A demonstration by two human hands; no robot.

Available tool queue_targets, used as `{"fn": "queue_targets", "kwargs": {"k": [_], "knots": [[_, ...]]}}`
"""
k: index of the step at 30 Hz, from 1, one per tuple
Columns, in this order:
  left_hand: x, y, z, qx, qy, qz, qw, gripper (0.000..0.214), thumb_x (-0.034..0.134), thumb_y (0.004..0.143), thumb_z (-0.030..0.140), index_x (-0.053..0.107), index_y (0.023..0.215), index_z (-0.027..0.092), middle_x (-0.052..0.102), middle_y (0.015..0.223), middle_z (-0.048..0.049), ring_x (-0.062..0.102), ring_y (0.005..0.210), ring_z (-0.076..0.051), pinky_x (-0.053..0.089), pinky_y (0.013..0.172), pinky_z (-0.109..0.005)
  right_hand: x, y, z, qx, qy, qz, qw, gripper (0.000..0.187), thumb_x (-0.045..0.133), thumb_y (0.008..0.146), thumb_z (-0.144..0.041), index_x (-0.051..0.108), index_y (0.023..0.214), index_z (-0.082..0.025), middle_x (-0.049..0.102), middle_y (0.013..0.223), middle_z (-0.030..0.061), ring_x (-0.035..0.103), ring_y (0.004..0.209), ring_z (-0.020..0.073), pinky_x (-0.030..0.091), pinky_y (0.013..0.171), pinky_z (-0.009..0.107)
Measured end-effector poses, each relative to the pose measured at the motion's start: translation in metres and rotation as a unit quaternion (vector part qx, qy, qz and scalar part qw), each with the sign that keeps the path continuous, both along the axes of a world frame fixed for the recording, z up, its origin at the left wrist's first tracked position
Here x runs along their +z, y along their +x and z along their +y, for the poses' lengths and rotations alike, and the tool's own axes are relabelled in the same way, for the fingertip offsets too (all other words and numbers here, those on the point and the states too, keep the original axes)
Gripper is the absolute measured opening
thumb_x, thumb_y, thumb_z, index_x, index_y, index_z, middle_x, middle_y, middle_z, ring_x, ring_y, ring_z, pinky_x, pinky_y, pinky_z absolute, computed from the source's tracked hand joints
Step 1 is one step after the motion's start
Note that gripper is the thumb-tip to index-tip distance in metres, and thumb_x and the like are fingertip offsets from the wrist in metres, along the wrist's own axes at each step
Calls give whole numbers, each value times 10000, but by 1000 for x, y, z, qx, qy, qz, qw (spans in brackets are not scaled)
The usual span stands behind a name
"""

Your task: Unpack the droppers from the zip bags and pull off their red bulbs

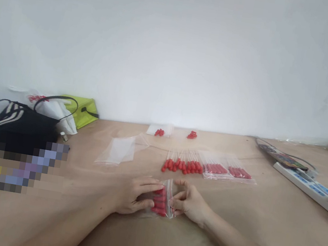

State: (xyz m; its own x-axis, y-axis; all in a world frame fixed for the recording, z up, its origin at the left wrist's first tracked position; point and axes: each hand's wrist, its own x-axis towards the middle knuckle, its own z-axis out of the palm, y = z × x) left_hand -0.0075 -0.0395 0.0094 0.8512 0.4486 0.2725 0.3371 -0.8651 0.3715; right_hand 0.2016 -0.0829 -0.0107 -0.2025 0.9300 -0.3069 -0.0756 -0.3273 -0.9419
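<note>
A small clear zip bag [161, 201] filled with red-tipped droppers lies on the tan table, close in front of me. My left hand [131, 193] rests flat on its left part, fingers pressing it down. My right hand [189, 202] pinches the bag's right edge at the zip strip. Beyond them lies a loose row of red-tipped droppers [182, 164], and beside it two filled clear bags [227, 170].
Empty clear bags [121, 149] lie at centre left. Small red caps [159, 132] sit near the wall. A black striped bag [17, 125] and a green bag [83, 108] stand at far left. A white power strip [310, 186] and a phone [283, 159] lie at right.
</note>
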Motion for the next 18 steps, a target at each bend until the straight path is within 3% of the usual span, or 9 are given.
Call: {"fn": "queue_targets", "kwargs": {"k": [4, 12, 18], "knots": [[-5, 12, 2, 21, 31, -55, 998, 279, 360, 873, 195, 545, 1082, 195, 581, 1008, -67, 555, 907, -126, 454, 800, -243, 1, -5, 0, -11, 8, -6, 1000, 660, 750, 410, -212, 360, 942, -183, 554, 469, -85, 484, 403, 91, 369, 426, 206], [-7, 30, 11, -19, 166, 7, 986, 257, 356, 867, 174, 581, 985, 214, 534, 883, -41, 504, 710, -97, 412, 629, -193, 0, -7, -2, -27, 23, 18, 999, 628, 776, 383, -229, 344, 839, -208, 507, 403, -114, 452, 366, 85, 319, 407, 192], [3, 40, 8, -35, 167, 24, 985, 213, 382, 855, 211, 578, 782, 172, 537, 836, -28, 489, 696, -101, 393, 615, -188, -1, -7, -1, -33, 27, 19, 999, 669, 797, 362, -258, 337, 846, -211, 499, 398, -123, 438, 359, 82, 305, 401, 190]]}}
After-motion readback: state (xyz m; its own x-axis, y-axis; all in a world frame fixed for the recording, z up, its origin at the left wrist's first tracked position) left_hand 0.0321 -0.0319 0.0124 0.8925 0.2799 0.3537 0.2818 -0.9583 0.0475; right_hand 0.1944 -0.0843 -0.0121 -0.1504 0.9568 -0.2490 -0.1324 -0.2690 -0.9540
